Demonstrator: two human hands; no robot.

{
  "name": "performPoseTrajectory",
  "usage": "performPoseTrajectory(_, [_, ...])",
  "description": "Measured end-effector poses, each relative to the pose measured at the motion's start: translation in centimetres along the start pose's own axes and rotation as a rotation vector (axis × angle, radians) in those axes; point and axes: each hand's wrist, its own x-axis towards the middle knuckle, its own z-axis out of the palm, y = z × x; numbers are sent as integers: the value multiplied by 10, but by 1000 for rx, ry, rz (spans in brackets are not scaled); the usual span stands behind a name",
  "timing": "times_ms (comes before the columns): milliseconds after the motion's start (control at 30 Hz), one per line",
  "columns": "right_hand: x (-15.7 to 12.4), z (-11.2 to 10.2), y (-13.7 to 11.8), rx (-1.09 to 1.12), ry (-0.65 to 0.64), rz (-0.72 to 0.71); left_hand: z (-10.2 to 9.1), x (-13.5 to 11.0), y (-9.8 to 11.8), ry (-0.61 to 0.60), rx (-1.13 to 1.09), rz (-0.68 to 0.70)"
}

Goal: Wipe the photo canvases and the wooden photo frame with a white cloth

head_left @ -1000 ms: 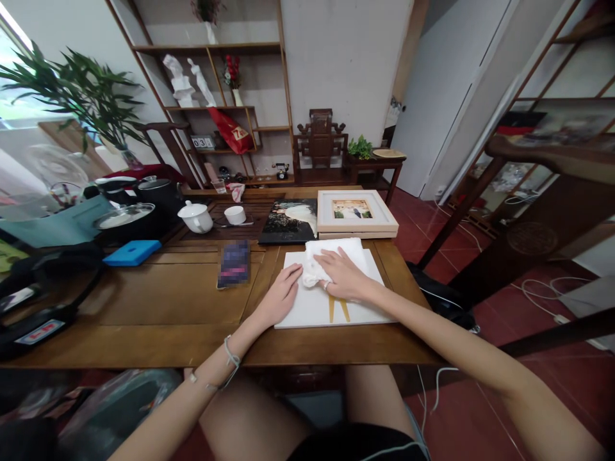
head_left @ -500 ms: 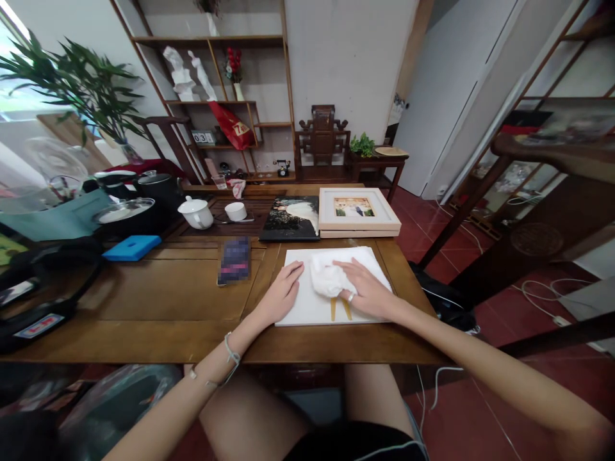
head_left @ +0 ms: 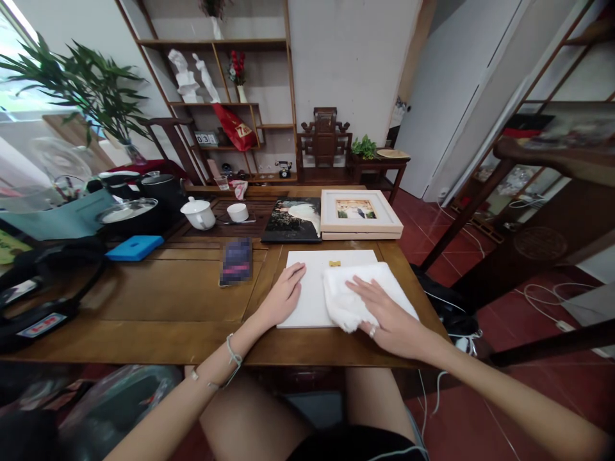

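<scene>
A flat white board lies on the wooden table in front of me. My left hand rests on its left edge, fingers flat and slightly apart. My right hand presses flat on a white cloth that covers the board's near right part. A small gold mark shows on the board near its far edge.
Behind the board lie a dark photo print and a light-framed picture. A phone, blue case, teapot, cup and dark pots sit to the left. Cables run over the red floor on the right.
My right hand has dragged the cloth from the board's far middle toward me and to the right. The cloth now lies spread out. My left hand stays on the left edge.
</scene>
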Motion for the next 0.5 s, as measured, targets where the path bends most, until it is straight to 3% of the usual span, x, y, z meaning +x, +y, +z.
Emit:
performPoseTrajectory(133, [-4, -12, -10, 14, -5, 30, 0, 0, 0, 1, 3, 5])
performPoseTrajectory(333, [47, -22, 43, -56, 90, 205, -2, -1, 0, -3, 0, 7])
performPoseTrajectory(500, [59, -24, 63, -121, 17, 204, -3, 0, 2, -1, -1, 2])
